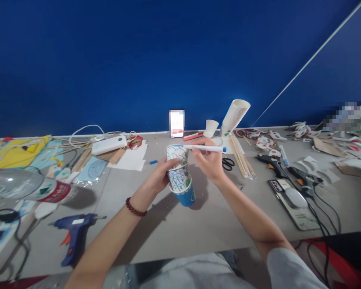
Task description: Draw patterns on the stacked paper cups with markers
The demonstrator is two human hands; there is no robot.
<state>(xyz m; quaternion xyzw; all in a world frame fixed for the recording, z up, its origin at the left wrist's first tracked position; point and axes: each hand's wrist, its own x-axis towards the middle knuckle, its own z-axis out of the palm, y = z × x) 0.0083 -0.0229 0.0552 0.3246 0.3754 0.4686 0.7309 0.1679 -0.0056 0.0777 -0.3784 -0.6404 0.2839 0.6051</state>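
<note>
Here at the near left of the desk (pixel 123 237) lies a blue glue gun (pixel 75 233); beyond it, mid-desk, the left hand (pixel 164 172) has its grip closed around the patterned paper cups (pixel 179 176), one stacked in another, and the right hand (pixel 209 158) pinches a marker (pixel 209 148), tip at the top cup, with a lit phone (pixel 177 123) behind!

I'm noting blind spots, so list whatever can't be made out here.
- Screen text on the phone: head view, pixelated.
- Far fingers of the left hand: head view, hidden by the cups.
- Whether the pen tip touches them: head view, too small.
- Left end of the bottle: head view, cut off by the left edge.
</note>
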